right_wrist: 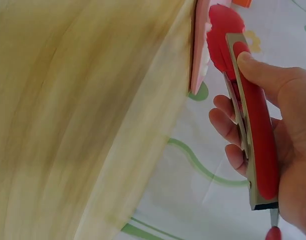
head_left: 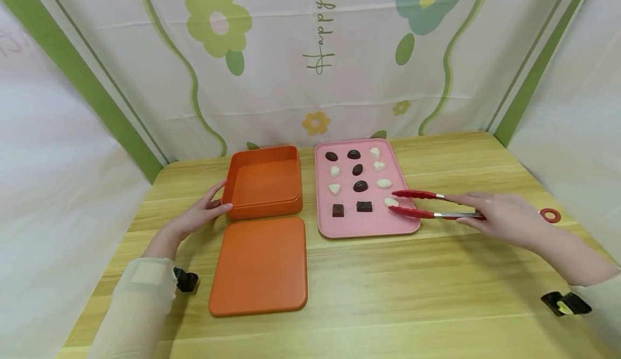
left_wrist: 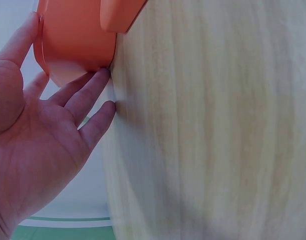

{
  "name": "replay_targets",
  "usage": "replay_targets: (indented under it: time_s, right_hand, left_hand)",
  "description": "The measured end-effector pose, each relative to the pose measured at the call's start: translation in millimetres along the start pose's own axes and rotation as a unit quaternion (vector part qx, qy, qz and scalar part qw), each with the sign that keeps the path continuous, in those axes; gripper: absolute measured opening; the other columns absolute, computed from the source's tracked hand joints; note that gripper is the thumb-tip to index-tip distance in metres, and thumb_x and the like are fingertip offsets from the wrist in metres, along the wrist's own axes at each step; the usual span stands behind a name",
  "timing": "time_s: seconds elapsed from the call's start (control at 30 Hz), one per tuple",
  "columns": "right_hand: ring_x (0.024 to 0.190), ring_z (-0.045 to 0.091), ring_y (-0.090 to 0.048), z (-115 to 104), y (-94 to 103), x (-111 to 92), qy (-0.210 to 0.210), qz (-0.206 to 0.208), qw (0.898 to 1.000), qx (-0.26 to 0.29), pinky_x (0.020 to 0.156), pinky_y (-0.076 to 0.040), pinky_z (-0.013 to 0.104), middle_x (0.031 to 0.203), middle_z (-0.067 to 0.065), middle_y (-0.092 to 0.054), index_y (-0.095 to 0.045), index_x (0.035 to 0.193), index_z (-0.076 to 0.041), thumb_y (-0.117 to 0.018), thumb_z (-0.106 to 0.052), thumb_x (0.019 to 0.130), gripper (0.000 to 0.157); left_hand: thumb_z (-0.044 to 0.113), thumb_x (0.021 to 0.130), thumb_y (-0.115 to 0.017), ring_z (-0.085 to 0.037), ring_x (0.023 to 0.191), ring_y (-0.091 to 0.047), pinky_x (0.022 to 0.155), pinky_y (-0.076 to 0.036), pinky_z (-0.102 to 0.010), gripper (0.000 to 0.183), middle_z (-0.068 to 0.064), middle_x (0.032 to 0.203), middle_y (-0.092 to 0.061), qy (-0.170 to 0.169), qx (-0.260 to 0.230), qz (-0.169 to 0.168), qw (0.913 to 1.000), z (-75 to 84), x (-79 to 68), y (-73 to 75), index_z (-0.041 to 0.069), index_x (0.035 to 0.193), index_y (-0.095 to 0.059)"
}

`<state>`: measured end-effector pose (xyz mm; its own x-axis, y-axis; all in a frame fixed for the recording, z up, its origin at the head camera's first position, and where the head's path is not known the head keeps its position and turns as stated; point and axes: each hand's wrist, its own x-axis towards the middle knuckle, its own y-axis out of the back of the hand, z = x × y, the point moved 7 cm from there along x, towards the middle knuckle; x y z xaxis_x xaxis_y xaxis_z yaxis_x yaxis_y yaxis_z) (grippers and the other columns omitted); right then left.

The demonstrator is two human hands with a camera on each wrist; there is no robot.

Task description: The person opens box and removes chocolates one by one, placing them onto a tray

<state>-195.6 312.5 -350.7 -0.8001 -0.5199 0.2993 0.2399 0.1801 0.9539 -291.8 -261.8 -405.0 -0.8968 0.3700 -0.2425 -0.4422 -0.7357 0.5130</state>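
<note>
My left hand holds the near left corner of the open orange box. Its thumb lies at the rim, and the other fingers spread along the side wall in the left wrist view. Red-tipped metal tongs are in my right hand, with the thumb pressing the red grip in the right wrist view. The tongs' parted tips reach over the right edge of the pink tray. Between those tips lies a white oval chocolate. Above it on the tray is another white oval chocolate.
Dark and white chocolates stand in rows on the tray, including a dark square one and a dark rectangular one. An orange lid lies flat in front of the box. Behind the wooden table hangs a flowered cloth.
</note>
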Motion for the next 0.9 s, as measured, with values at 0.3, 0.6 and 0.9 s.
replay_targets:
  time_s: [0.3, 0.6, 0.9]
  right_hand:
    - [0.052, -0.001, -0.037, 17, 8.3, -1, -0.053, 0.002, 0.997, 0.063, 0.045, -0.033, 0.023, 0.071, -0.011, -0.051, -0.060, 0.132, -0.014, -0.081, -0.020, 0.080, 0.057]
    - [0.068, 0.010, -0.051, 32, 10.7, 18, -0.061, 0.024, 0.994, 0.091, 0.053, -0.042, 0.027, 0.093, 0.008, -0.059, -0.051, 0.132, -0.001, -0.081, -0.012, 0.080, 0.061]
    - [0.089, 0.037, -0.060, 57, 4.7, 30, -0.127, 0.019, 0.990, 0.062, 0.065, -0.047, 0.053, 0.111, 0.026, -0.061, -0.052, 0.132, -0.003, -0.076, -0.032, 0.085, 0.060]
  left_hand:
    - [0.038, 0.100, -0.056, -0.048, 0.142, -0.010, 0.108, -0.012, -0.065, 0.082, -0.023, 0.159, -0.001, 0.001, 0.002, 0.002, 1.0000, -1.9, -0.8, 1.4, 0.026, 0.158, 0.001]
    - [0.038, 0.099, -0.057, -0.048, 0.142, -0.011, 0.109, -0.013, -0.065, 0.083, -0.023, 0.160, 0.000, 0.007, -0.002, 0.002, 1.0000, 0.8, -1.6, -0.8, 0.027, 0.158, 0.000]
    - [0.039, 0.099, -0.057, -0.047, 0.142, -0.011, 0.109, -0.010, -0.065, 0.083, -0.023, 0.159, -0.001, 0.011, 0.002, 0.006, 0.9999, -1.0, -2.1, 0.8, 0.029, 0.158, 0.001]
